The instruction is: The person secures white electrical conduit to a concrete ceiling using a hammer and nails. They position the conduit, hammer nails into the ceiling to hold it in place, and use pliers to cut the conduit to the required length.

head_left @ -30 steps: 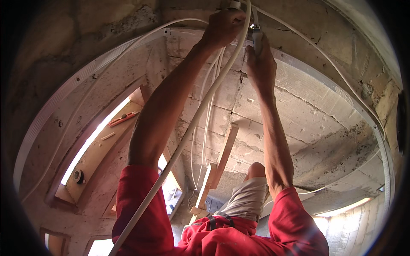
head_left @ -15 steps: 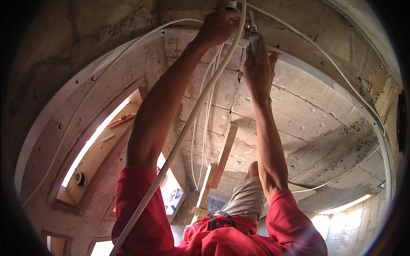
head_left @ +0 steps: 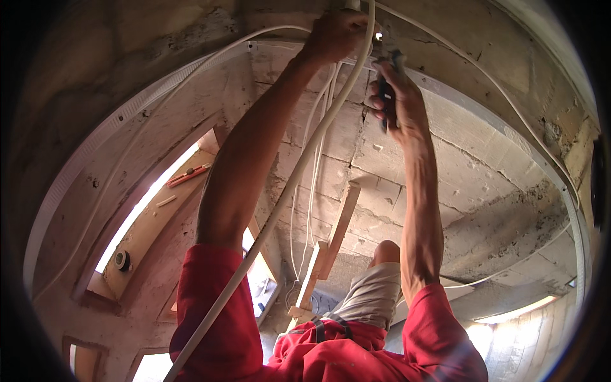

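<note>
Up at the top, my left hand (head_left: pixel 336 37) is closed with its fingers pinched behind a thick white cable (head_left: pixel 299 153). What it pinches is hidden by the fingers and the cable. A small bright spot shows just right of those fingertips. Slightly lower and to the right, my right hand (head_left: pixel 407 102) grips a dark-handled tool that looks like pliers (head_left: pixel 386 102). Motion blurs the tool's upper end, which stands apart from the left hand. The thick cable slants down past my left arm to the lower edge.
Thinner white cables (head_left: pixel 313 184) hang behind the thick one. A perforated metal strip (head_left: pixel 83 153) curves along the ceiling edge. Below are a wooden post (head_left: pixel 340 223), window openings, and a ledge with a dark-centred roll (head_left: pixel 122 260) and orange-red tools (head_left: pixel 188 175).
My right hand has drawn down and right, away from my left hand, turning the tool so its dark handles show. The view has shifted slightly; my left hand stays pinched up high.
</note>
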`<state>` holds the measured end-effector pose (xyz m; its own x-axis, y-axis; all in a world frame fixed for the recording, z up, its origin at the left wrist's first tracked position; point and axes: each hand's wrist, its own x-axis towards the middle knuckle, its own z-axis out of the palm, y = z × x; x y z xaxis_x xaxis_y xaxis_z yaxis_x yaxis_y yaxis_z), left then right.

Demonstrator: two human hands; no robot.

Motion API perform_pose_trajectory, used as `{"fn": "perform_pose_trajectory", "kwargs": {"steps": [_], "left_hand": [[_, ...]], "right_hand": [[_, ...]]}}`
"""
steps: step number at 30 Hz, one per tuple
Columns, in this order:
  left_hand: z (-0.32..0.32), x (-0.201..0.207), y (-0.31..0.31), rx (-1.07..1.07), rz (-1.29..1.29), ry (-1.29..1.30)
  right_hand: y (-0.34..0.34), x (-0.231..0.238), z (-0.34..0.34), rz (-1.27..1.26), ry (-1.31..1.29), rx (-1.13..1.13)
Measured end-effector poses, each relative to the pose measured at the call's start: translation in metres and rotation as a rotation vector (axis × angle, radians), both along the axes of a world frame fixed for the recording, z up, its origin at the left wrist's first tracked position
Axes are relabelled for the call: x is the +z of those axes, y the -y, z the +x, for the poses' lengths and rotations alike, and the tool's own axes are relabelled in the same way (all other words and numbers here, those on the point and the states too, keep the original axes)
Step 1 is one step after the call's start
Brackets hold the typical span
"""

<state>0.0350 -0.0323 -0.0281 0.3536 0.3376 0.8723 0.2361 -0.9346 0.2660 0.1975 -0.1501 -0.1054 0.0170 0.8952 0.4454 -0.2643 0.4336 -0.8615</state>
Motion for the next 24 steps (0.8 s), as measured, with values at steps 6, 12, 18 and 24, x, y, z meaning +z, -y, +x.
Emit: {"fn": "perform_pose_trajectory", "kwargs": {"steps": [6,12,18,24], "left_hand": [[-0.013,-0.002,-0.006,-0.081,0.108,0.044],[-0.032,-0.007,0.032,-0.087,0.108,0.114],[-0.041,-0.106,0.146,0.145,0.207,0.645],[-0.112,-0.231,0.284,0.316,-0.055,0.512]], "right_hand": [[0.05,-0.02,0.002,-0.166,0.013,-0.054],[0.091,-0.108,-0.012,-0.533,0.333,0.313],[0.033,-0.203,-0.096,-0.261,0.933,0.525],[0.038,-0.171,-0.268,0.846,0.965,0.544]]}}
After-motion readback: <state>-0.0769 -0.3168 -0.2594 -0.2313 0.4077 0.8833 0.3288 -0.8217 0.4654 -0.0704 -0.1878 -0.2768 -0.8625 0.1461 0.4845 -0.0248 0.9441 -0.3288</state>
